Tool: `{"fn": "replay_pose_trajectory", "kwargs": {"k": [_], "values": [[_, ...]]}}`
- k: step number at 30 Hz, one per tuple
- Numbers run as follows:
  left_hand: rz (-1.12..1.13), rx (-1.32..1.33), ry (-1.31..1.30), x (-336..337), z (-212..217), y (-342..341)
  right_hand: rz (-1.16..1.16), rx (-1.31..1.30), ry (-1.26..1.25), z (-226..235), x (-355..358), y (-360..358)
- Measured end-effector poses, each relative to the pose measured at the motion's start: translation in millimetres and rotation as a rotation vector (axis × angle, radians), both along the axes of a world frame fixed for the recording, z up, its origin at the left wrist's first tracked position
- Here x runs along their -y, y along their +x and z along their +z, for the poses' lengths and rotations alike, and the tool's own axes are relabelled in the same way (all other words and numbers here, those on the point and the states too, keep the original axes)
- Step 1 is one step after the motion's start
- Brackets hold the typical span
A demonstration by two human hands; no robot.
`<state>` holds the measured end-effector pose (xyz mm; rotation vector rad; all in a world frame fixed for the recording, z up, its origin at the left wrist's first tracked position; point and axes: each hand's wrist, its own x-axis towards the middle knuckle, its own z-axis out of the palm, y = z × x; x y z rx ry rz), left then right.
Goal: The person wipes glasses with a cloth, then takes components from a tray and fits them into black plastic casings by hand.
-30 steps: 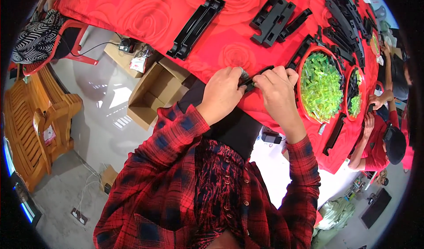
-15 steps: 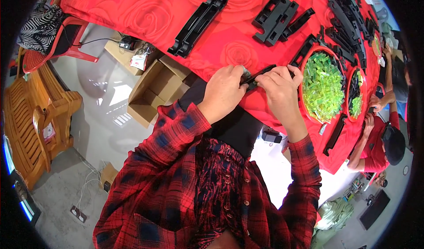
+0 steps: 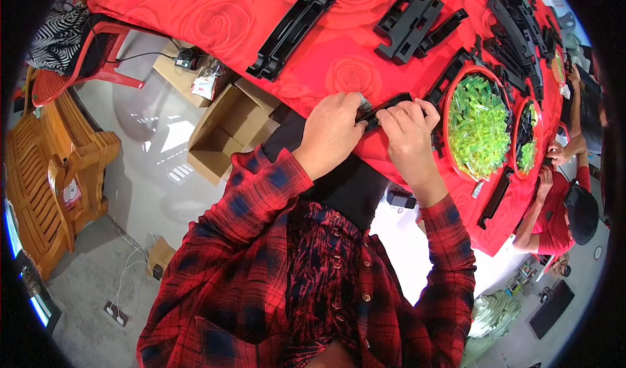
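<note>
Both my hands meet at the near edge of a table covered in a red rose-patterned cloth (image 3: 215,15). My left hand (image 3: 332,133) and my right hand (image 3: 407,136) pinch the two ends of a narrow black plastic strip (image 3: 389,104) that lies across the table edge. A small pale piece shows between my left fingers and the strip. Just right of my right hand stands a red bowl (image 3: 450,100) filled with small bright green plastic pieces (image 3: 481,126).
Long black plastic bars (image 3: 290,32) and stacked black parts (image 3: 414,19) lie on the cloth. A second red bowl (image 3: 527,139) sits farther right. A person in red (image 3: 561,205) works at the right. An open cardboard box (image 3: 225,130), red chair (image 3: 78,61) and wooden bench (image 3: 45,179) stand on the floor.
The view has shifted slightly. My hands stay on the black strip, with the fingers working closer together along it.
</note>
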<state>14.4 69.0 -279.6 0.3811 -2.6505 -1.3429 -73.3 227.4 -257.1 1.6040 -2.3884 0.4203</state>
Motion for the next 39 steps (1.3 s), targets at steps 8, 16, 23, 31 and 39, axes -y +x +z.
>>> {"fn": "replay_pose_trajectory", "kwargs": {"k": [8,16,23,31,39], "values": [[-0.055,-0.004,-0.025,2.2,4.1,0.6,-0.014,-0.042,0.009,13.3,1.5,1.1],[-0.201,0.077,0.045,22.8,17.8,-0.7,-0.249,0.071,-0.172,38.8,-27.2,11.5],[-0.697,-0.343,-0.408,52.2,37.5,-20.6,-0.476,0.135,-0.214,19.1,-74.2,35.4],[-1.157,-0.536,-0.735,58.3,32.7,-36.8,-0.584,0.19,-0.274,17.2,-89.4,53.2],[-0.943,-0.464,-0.854,57.8,52.0,-23.2,-0.854,0.511,-0.56,35.5,-89.3,56.5]]}}
